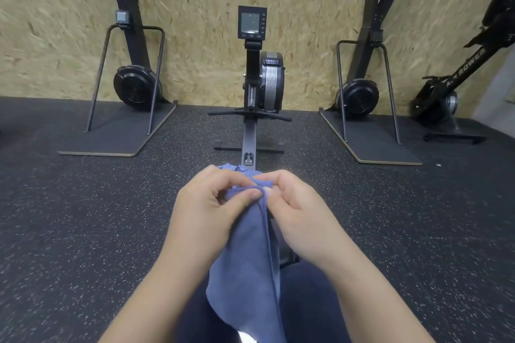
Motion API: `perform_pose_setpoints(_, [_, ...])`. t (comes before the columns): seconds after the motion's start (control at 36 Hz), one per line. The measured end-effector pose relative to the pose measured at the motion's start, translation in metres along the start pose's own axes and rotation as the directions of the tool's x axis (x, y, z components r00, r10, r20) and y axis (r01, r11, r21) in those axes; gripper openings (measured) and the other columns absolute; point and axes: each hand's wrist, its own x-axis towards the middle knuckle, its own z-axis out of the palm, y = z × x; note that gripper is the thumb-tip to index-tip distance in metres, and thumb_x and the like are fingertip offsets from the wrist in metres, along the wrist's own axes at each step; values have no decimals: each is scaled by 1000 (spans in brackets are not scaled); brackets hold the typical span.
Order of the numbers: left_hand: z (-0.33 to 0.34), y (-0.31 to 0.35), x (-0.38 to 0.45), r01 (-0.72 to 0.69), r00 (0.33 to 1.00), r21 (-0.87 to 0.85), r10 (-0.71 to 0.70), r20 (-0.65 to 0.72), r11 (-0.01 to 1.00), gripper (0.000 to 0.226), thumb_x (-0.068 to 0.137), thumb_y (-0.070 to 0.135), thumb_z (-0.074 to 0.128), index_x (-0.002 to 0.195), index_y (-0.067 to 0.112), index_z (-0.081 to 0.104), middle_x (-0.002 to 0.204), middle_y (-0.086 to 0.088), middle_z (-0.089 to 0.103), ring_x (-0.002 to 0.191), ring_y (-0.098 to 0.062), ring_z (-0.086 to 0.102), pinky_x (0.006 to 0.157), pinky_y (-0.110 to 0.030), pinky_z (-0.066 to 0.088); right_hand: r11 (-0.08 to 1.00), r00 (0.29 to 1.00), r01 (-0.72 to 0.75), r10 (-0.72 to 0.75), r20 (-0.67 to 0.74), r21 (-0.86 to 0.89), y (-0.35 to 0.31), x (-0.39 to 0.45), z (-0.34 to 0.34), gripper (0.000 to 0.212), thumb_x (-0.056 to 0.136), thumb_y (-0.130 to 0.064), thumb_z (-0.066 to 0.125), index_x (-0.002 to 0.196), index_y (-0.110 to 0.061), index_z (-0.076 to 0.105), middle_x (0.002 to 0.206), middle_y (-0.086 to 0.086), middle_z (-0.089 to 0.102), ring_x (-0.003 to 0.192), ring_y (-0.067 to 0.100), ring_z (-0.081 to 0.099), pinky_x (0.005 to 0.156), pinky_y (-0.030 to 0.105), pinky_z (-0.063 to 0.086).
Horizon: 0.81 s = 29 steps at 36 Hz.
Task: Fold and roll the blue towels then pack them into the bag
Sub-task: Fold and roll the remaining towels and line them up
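Towel: blue towel [245, 253] at frame centre, top edge gathered, rest hanging toward 6 o'clock over the lap.
Left hand: left hand [207, 207] pinches the top hem, thumb over fabric.
Right hand: right hand [299, 209] pinches the same hem, just beside the left.
Surroundings: rowing machine [262, 83] at 12 o'clock; speckled floor [83, 203].

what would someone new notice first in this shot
Both hands, the left hand and right hand, pinch the top edge of a blue towel at centre, and it hangs down over the person's lap. Straight ahead a rower stands against the chipboard wall, its monitor facing the camera.
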Motion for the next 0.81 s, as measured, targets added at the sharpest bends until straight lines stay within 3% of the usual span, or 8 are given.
perform_pose_setpoints(0.11, [-3, -1, 1, 7, 1000, -6, -7, 26, 1000, 3, 66, 32, 72, 68, 33, 70, 75, 7, 61, 73, -8, 57, 61, -10, 37, 1000, 1000, 10, -10, 28, -21, 0, 0, -1, 21, 99, -23, 43, 111, -29, 60, 109, -15, 68, 107, -1, 59, 100, 36, 45])
perform_pose_setpoints(0.22, [-4, -2, 2, -4, 1000, 25, 4, 27, 1000, 15, 66, 34, 72, 80, 37, 68, 75, 7, 61, 72, -8, 57, 61, -14, 38, 996, 998, 43, -40, 43, -76, -2, -1, 1, 34, 90, -33, 37, 115, -30, 59, 118, -16, 64, 115, 0, 55, 103, 37, 42])
perform_pose_setpoints(0.33, [-3, -3, 2, -1, 1000, 54, 0, 12, 999, 18, 64, 35, 72, 81, 36, 66, 72, 5, 59, 71, -10, 56, 60, -18, 39, 992, 996, 68, -62, 59, -103, -2, -1, -1, 28, 99, -23, 39, 117, -27, 60, 119, -17, 63, 115, -3, 53, 104, 33, 41])
perform_pose_setpoints(0.47, [-2, -3, 2, 32, 999, 80, -32, 0, 996, 23, 69, 26, 84, 63, 29, 62, 67, 1, 58, 62, -7, 48, 55, -17, 33, 986, 990, 97, -81, 119, -135, -1, 0, -6, 27, 100, -20, 41, 120, -25, 59, 119, -16, 63, 115, -4, 52, 104, 29, 39])
perform_pose_setpoints(0.56, [-1, 0, 2, 80, 997, 38, -80, 9, 996, 22, 68, 21, 81, 61, 28, 62, 60, 8, 57, 55, -4, 45, 52, -15, 32, 990, 988, 124, -116, 99, -71, 1, 2, -6, 20, 95, -30, 51, 112, -23, 62, 104, -2, 71, 102, 12, 63, 97, 39, 46])
perform_pose_setpoints(0.69, [0, -2, 6, 120, 986, -54, -113, 126, 991, 16, 76, 16, 78, 68, 26, 68, 65, 5, 63, 57, -9, 51, 57, -25, 42, 986, 987, 159, -160, 11, 48, 9, 6, -14, 16, 94, -7, 58, 97, -20, 66, 94, -9, 74, 93, 4, 68, 88, 25, 50])
perform_pose_setpoints(0.75, [0, -5, 11, 88, 975, 13, -89, 205, 996, 18, 80, 17, 75, 70, 28, 66, 69, 7, 65, 59, -16, 56, 61, -29, 45, 984, 984, 170, -167, -58, 49, 11, 9, -20, 21, 93, -5, 58, 91, -25, 66, 85, -8, 74, 81, 3, 66, 78, 21, 49])
perform_pose_setpoints(0.81, [0, -11, 16, 33, 963, 124, -64, 261, 992, 21, 84, 20, 72, 72, 31, 60, 70, 14, 65, 57, -9, 54, 59, -22, 42, 981, 974, 186, -176, -144, 53, 12, 11, -25, 22, 93, -6, 58, 88, -26, 65, 81, -5, 73, 74, 3, 62, 71, 19, 46])
